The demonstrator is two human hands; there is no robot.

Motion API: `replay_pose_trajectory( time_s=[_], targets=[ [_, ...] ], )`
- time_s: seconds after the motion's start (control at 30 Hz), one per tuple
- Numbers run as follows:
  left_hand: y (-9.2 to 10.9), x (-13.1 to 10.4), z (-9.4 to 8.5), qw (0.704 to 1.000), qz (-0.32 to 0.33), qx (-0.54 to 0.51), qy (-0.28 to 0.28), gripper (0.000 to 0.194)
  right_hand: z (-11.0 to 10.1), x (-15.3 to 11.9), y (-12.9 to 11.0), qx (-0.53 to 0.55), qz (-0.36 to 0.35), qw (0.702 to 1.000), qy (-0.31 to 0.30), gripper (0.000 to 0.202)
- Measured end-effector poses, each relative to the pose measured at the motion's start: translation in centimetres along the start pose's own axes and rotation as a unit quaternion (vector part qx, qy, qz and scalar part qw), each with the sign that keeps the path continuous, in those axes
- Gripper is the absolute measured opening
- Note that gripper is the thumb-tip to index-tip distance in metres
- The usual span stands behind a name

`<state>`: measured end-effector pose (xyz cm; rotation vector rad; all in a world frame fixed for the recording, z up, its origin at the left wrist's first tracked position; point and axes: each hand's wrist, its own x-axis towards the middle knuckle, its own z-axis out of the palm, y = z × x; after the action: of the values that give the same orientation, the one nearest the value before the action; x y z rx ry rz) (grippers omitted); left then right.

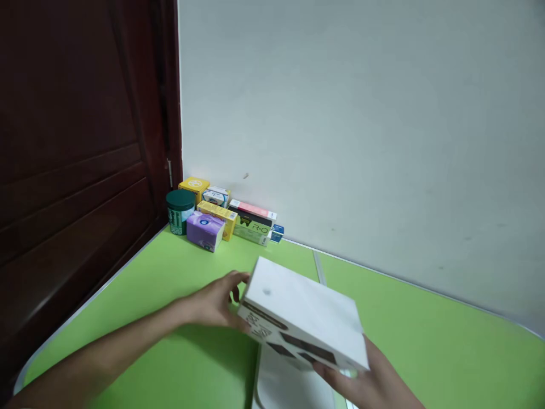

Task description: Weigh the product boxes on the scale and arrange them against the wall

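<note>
A white box with dark printing on its near side is held tilted over the near middle of a bright green table, its right end nearer than its left. The person's left hand is at the box's left end, fingers curved around it with a gap showing between them; some fingertips are hidden. The right hand grips the near right corner, thumb pressed to the printed side, the other fingers out of sight behind or beneath. Below the box is a flat pale panel with a rounded edge; whether the two touch cannot be told. At the far left, against the wall, stand a dark green lidded tub, a purple tissue pack, yellow cartons and slim stacked boxes.

To hold the box well, both ends seem best supported evenly, with thumb pressure light enough not to dent the card. Levelling it slowly should keep it from slipping.
</note>
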<state>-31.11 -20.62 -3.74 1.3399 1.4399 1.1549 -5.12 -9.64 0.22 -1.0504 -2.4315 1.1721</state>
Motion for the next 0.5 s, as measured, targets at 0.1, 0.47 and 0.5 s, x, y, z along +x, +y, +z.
replay_pose_trajectory(
  time_s=[0.1, 0.47, 0.5],
  targets=[
    [-0.3, -1.1, -3.6, 0.995, -0.037, 0.044, 0.087, 0.071, 2.7, 4.4, -1.9, 0.051, -0.053, 0.997, -0.038, 0.073],
    [-7.6, -3.3, -13.8, 0.861, -0.074, 0.035, 0.501, 0.057, 16.8, 19.0, -10.5, 0.19, -0.143, 0.963, -0.131, 0.078],
    [-8.2, -2.9, -14.5, 0.847, -0.079, 0.032, 0.525, 0.055, 17.7, 19.6, -10.9, 0.168, -0.141, 0.969, -0.113, 0.078]
  ],
)
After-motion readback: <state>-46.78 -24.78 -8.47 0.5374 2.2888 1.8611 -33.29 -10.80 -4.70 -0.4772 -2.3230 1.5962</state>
